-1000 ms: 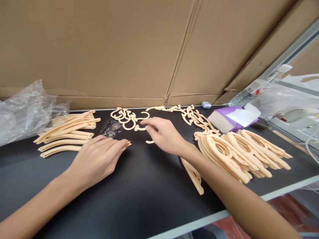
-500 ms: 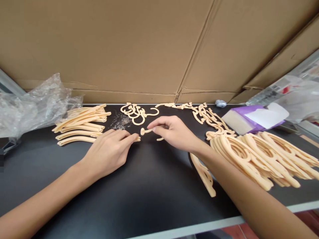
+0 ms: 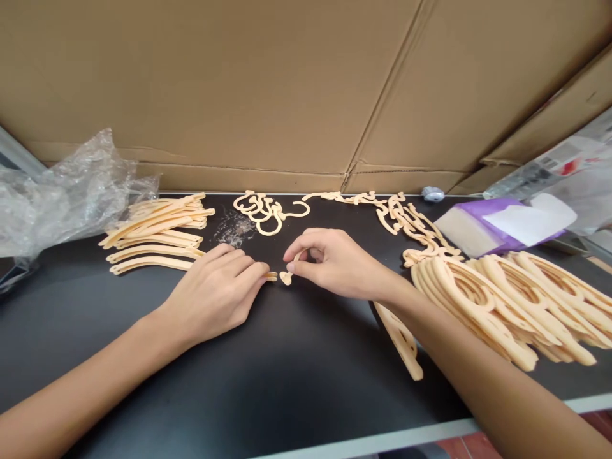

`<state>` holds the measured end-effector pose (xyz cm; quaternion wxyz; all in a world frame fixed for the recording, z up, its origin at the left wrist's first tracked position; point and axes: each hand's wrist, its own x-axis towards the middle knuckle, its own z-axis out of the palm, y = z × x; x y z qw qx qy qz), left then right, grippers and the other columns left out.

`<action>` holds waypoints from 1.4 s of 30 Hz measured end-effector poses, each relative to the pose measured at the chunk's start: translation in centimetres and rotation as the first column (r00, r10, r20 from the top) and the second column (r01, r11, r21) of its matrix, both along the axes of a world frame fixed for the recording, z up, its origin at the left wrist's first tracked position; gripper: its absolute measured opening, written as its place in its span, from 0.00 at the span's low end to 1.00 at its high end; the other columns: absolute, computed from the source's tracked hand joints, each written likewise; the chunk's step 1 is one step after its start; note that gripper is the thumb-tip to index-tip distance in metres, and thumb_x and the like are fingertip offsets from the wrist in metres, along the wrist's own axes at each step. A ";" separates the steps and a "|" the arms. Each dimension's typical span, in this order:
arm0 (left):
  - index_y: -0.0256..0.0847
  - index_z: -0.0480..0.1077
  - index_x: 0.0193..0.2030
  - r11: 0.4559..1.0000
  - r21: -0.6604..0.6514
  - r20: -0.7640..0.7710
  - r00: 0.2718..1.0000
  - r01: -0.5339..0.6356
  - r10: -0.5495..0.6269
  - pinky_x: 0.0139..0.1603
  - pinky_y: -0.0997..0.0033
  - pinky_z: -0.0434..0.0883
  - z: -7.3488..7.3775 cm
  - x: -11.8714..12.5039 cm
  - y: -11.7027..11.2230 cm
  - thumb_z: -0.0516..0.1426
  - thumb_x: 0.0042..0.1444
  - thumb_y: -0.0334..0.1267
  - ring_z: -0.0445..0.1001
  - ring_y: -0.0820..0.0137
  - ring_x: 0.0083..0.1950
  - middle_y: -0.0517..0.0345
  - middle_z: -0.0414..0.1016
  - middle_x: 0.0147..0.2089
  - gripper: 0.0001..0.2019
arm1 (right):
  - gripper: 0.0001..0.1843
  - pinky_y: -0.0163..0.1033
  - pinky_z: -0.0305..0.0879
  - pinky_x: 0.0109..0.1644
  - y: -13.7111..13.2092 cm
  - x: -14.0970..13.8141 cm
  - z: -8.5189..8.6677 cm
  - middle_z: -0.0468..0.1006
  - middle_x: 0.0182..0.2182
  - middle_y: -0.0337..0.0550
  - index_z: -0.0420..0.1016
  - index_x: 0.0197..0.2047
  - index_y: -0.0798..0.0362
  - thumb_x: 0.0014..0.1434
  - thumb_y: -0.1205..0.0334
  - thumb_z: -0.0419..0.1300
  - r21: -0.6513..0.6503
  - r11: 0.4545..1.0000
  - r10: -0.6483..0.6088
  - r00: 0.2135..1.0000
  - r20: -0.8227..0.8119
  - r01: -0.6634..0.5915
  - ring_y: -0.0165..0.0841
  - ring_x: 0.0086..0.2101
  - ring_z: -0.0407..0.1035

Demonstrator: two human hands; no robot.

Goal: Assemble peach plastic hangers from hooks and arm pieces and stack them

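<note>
My left hand (image 3: pixel 222 287) is closed around a cream plastic hanger arm, mostly hidden under the fingers; its slotted tip (image 3: pixel 271 276) pokes out past the fingertips. Pinched between thumb and forefinger of my right hand (image 3: pixel 329 261) is a cream hanger hook (image 3: pixel 285 277), its flat knob end pointing down beside that tip. A small gap shows between knob and tip. Left of my left hand lies a pile of hanger arms (image 3: pixel 157 239). Beyond both hands is a cluster of loose hooks (image 3: pixel 268 217). A hanger part (image 3: pixel 400 341) lies under my right forearm.
Stacked hanger pieces with oval openings (image 3: pixel 497 299) fill the right side. More small hooks (image 3: pixel 406 223) trail along the back right, near a purple tissue pack (image 3: pixel 507 223). Crumpled clear plastic (image 3: pixel 71 197) sits at left. A cardboard wall (image 3: pixel 239 95) stands behind the black table (image 3: pixel 268 382).
My right hand has turned the hook so its knob end points down and sits closer to the hanger arm's tip. My left hand keeps its hold. The view has shifted slightly.
</note>
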<state>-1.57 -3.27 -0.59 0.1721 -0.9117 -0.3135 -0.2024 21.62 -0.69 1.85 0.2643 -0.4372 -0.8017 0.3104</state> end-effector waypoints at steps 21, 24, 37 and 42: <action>0.38 0.74 0.37 0.985 -0.124 -0.024 0.992 0.120 -0.123 0.41 0.61 0.63 0.2 0.1 -0.2 0.51 0.68 0.28 0.69 0.64 0.36 0.55 0.74 0.34 0.12 | 0.10 0.38 0.64 0.47 -0.5 -0.5 0.6 0.75 0.37 0.40 0.82 0.42 0.54 0.59 0.73 0.63 -0.057 0.993 0.107 0.991 0.081 -0.102 0.31 0.41 0.70; 0.38 0.74 0.38 0.986 -0.118 -0.017 0.992 0.119 -0.122 0.40 0.62 0.62 0.1 0.1 -0.1 0.51 0.68 0.28 0.68 0.64 0.36 0.54 0.74 0.35 0.12 | 0.11 0.37 0.65 0.45 -0.4 -0.7 0.4 0.76 0.36 0.40 0.81 0.44 0.55 0.59 0.74 0.63 -0.043 0.995 0.094 0.992 0.081 -0.091 0.30 0.39 0.70; 0.37 0.76 0.39 0.982 -0.086 -0.020 0.985 0.170 -0.172 0.41 0.64 0.64 0.3 -0.1 0.3 0.52 0.66 0.25 0.70 0.64 0.38 0.53 0.77 0.37 0.12 | 0.18 0.43 0.64 0.56 -0.6 -0.8 0.0 0.74 0.40 0.43 0.75 0.55 0.53 0.63 0.74 0.58 0.106 0.968 0.213 0.966 0.148 -0.230 0.36 0.48 0.67; 0.36 0.77 0.38 0.982 -0.036 -0.027 0.982 0.184 -0.185 0.39 0.65 0.65 0.4 0.1 0.4 0.52 0.66 0.25 0.72 0.64 0.37 0.52 0.78 0.36 0.12 | 0.19 0.42 0.64 0.55 -0.9 -1.0 0.3 0.73 0.43 0.46 0.73 0.56 0.56 0.64 0.76 0.55 0.133 0.956 0.236 0.954 0.188 -0.262 0.37 0.50 0.64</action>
